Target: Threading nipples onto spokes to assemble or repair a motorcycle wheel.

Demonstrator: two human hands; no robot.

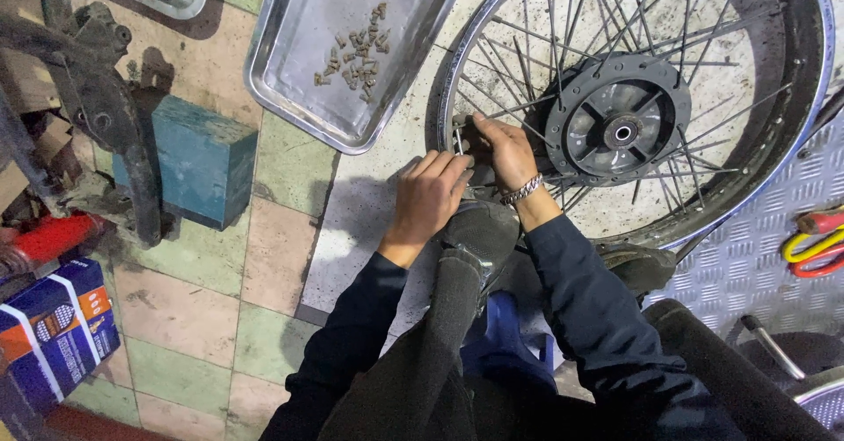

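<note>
A spoked motorcycle wheel [796, 98] lies flat on the floor, its dark hub [618, 127] in the middle. My left hand [428, 196] rests at the near left edge of the rim, fingers curled around a small metal tool or spoke end [458, 139]. My right hand [503, 153], with a metal bracelet on the wrist, grips the spokes just inside the rim beside it. My shoe [479, 230] sits on the rim right below both hands. What exactly each hand pinches is hidden by the fingers.
A steel tray [290, 63] holding several small brown spoke nipples [359, 54] lies left of the wheel. A teal block [204, 161], a dark metal frame part [105, 107] and blue boxes [53, 335] stand at the left. Red and yellow tool handles [813, 243] lie at the right on checker plate.
</note>
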